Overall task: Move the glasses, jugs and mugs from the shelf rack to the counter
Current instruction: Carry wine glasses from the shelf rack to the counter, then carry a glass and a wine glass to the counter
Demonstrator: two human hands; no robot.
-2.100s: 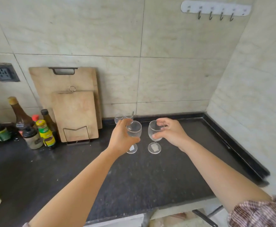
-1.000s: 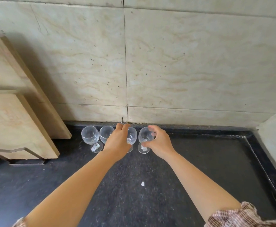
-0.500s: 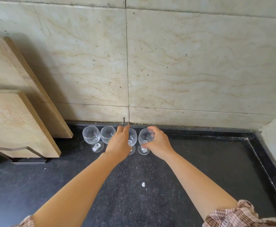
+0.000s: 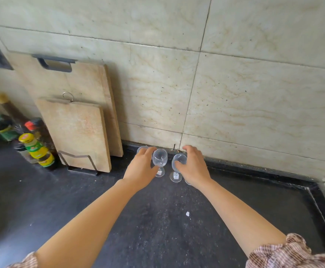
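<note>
Left hand [image 4: 140,170] and right hand [image 4: 194,168] eased off, both released, two glasses [image 4: 159,159] upright between them

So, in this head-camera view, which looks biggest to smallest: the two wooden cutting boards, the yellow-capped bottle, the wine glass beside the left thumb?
1. Rear cutting board.
2. Front cutting board.
3. Yellow-capped bottle and wine glass look about alike; I won't rank them.

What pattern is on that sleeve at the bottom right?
A small check of dusty pink, brown and white on the sleeve, clearest in the head view's lower right corner.
</note>
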